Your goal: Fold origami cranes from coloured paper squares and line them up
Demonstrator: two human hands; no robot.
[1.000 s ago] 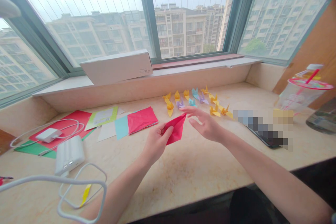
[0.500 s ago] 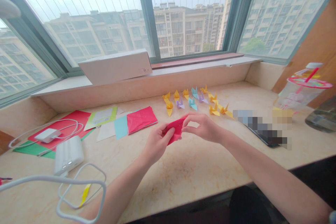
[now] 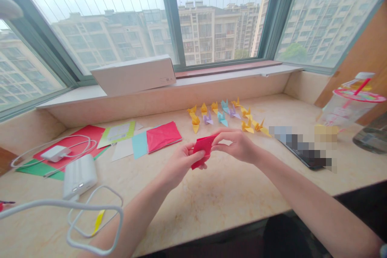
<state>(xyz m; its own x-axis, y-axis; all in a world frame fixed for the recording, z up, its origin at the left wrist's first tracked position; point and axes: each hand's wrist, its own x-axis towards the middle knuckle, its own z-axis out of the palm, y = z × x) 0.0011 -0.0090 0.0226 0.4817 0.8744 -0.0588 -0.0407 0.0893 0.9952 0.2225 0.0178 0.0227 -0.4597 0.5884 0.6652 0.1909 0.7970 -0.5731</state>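
Note:
I hold a folded piece of red paper [image 3: 202,149] above the marble counter [image 3: 229,193], near its middle. My left hand [image 3: 179,164] pinches the lower left part of the paper between thumb and fingers. My right hand [image 3: 237,145] pinches its upper right edge with fingers curled. Both hands meet at the paper. Behind them stand several small folded paper cranes [image 3: 222,117] in yellow, blue and purple.
Left of the hands lie a stack of red paper [image 3: 163,137], loose coloured sheets [image 3: 121,139], a white power bank [image 3: 80,175], a charger [image 3: 56,153] and white cables [image 3: 90,209]. A white box [image 3: 134,74] sits on the sill. A phone [image 3: 305,155] and a lidded cup [image 3: 347,107] are right.
My right hand went from open and apart to pinching the red paper. The paper has been folded smaller and drawn closer between both hands.

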